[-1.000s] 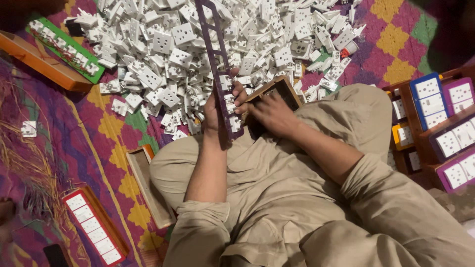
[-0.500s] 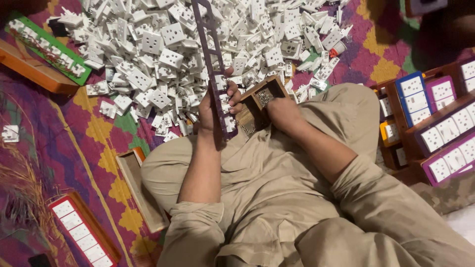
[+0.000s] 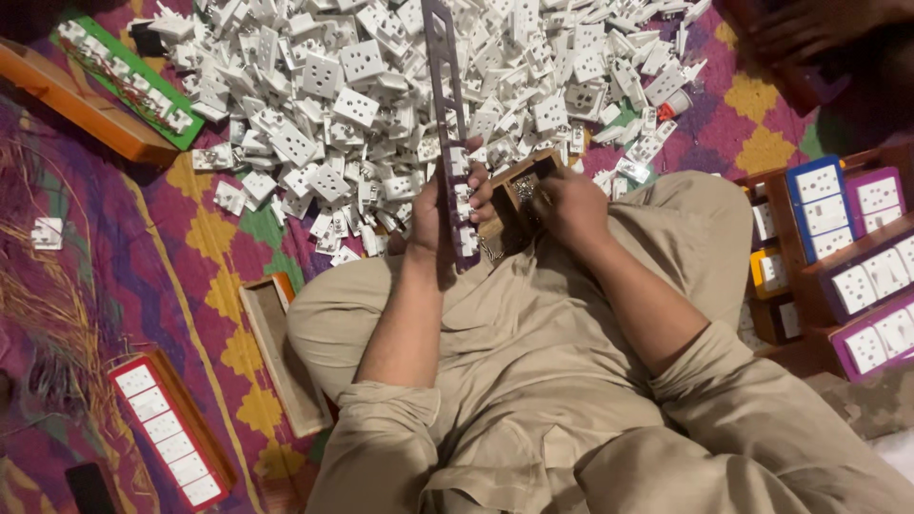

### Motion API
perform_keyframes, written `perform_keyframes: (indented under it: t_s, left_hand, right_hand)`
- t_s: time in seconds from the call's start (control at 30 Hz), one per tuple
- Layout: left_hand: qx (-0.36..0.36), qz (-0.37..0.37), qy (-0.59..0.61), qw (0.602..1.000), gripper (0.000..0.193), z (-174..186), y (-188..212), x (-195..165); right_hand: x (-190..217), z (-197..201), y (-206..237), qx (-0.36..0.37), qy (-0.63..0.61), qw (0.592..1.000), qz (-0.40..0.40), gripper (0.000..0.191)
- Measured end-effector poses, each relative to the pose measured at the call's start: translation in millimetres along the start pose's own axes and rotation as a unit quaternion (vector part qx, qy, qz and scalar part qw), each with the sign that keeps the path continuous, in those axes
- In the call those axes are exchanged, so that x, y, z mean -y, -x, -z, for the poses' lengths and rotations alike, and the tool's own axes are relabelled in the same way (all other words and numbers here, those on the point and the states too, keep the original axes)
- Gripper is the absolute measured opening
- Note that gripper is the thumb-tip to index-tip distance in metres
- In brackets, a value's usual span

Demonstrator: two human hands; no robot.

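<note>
Two hands have drawn closer over the lap: the left hand (image 3: 433,205) still grips a long purple frame strip (image 3: 447,124), while the right hand (image 3: 568,205), fingers curled, now reaches into a small wooden box (image 3: 522,186).

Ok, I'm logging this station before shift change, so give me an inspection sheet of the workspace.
Surface: patterned purple and yellow mat on the floor.
Job's things: long purple slotted strip held upright; small wooden box on the lap.
Clutter: big heap of loose white socket modules.
Hands: left hand grips the strip; right hand has its fingers at the box.
Cables: nothing seen.
Surroundings: red-framed socket board, empty wooden tray, green-faced board, finished boards in blue and purple; another person's hand top right.
</note>
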State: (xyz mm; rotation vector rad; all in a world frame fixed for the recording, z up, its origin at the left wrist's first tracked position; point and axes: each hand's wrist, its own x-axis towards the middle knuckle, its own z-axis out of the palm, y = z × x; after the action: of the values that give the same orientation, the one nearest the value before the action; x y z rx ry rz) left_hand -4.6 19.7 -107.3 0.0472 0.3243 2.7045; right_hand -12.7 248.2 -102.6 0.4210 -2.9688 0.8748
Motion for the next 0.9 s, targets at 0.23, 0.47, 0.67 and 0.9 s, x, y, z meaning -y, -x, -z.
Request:
perform_keyframes:
  t_s: [0.23, 0.47, 0.67, 0.9]
  left_hand:
    - [-0.011, -0.01, -0.027, 1.0, 0.055, 2, -1, 11]
    - [-0.087, -0.049, -0.14, 0.985, 0.057, 1, 0, 15]
    - [-0.103, -0.048, -0.164, 0.98, 0.056, -14, 0, 14]
    - [-0.104, -0.062, -0.168, 0.978, 0.056, -17, -3, 13]
  right_hand:
    - [62, 12, -21, -0.203, -0.291, 0.925, 0.135, 0.018]
    - [96, -2, -30, -0.191, -0.415, 0.886, 0.083, 0.014]
    - [88, -5, -31, -0.185, -0.457, 0.864, 0.102, 0.013]
    - [84, -3, -31, -0.17, -0.423, 0.885, 0.098, 0.013]
